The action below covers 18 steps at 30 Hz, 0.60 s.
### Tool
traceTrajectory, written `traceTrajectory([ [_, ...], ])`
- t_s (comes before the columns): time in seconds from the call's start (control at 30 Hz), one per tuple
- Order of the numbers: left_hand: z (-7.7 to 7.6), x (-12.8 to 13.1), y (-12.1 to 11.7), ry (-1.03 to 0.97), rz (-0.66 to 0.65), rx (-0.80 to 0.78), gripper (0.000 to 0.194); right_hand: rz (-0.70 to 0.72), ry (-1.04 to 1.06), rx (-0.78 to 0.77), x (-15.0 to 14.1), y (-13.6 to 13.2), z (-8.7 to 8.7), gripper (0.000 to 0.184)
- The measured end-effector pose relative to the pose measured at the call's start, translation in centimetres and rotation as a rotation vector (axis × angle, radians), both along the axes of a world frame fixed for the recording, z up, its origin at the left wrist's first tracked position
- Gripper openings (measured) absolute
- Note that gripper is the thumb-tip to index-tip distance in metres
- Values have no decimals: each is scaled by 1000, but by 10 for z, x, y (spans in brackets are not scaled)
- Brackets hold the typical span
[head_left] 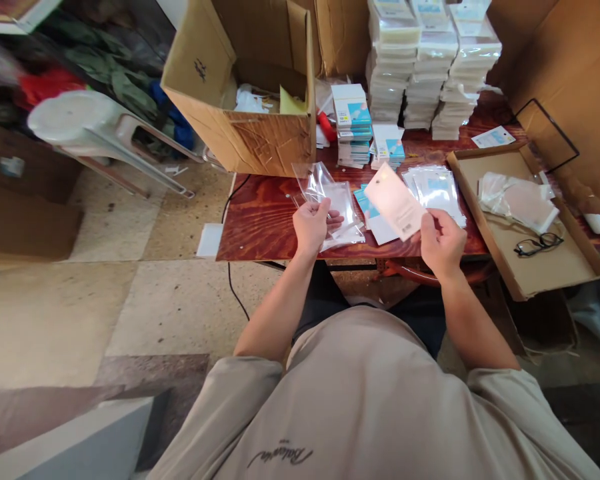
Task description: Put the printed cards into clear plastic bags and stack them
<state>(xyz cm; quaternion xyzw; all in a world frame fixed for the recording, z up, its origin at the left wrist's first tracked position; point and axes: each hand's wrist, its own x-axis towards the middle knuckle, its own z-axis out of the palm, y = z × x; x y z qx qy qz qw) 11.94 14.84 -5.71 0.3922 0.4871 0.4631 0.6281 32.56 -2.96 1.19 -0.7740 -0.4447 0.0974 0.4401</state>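
Observation:
My left hand (313,224) is closed on a clear plastic sleeve (330,200), pinching it above a small pile of the same sleeves on the red wooden table (260,220). My right hand (440,240) grips the lower corner of a white flat card pack (394,200), held tilted above the table. Between my hands lie blue-and-white cards (373,217). Just right of the held pack sits a heap of bagged cards (437,190).
An open cardboard box (250,87) stands at the table's back left. Stacks of blue-white packs (353,123) and tall piles of bagged items (430,60) fill the back. A shallow cardboard tray (530,253) at the right holds sleeves and black glasses (537,245). A white stool (80,123) lies on the floor.

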Motion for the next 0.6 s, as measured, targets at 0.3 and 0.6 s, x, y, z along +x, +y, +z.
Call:
traceTrajectory([
  [0.3,3,5,-10,-54,-51,2,42,128,601,-114,-21,3,-21,37],
  [0.6,7,7,-29,-205,-135,18,47,102,763,36,-50,29,-34,51],
])
